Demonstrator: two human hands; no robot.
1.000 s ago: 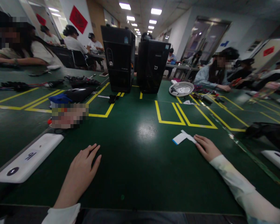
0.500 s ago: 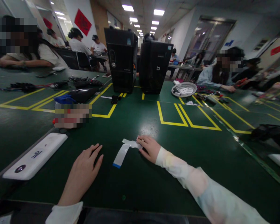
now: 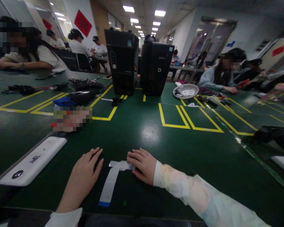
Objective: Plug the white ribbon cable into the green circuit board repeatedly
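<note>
A white flat ribbon cable [image 3: 109, 186] with a blue end lies bent on the green table, close to its near edge. My right hand [image 3: 143, 164] is closed on the cable's right end, palm down, with the fingertips covering that end. The thumb is partly hidden beneath the fingers. To the left of the cable, my left hand [image 3: 85, 176] rests on the table with its fingers stretched out. It holds nothing and is apart from the cable.
A white power bank-like box [image 3: 33, 162] lies at the left. Two black computer towers [image 3: 121, 63] stand at the back, with a white basket [image 3: 186, 91] to their right. Cables and yellow tape outlines mark the tabletop. Other people sit around the room.
My right hand has drawn the ribbon cable toward me and a little to the left, so the blue end is now nearer the table edge. My left hand has stayed almost still.
</note>
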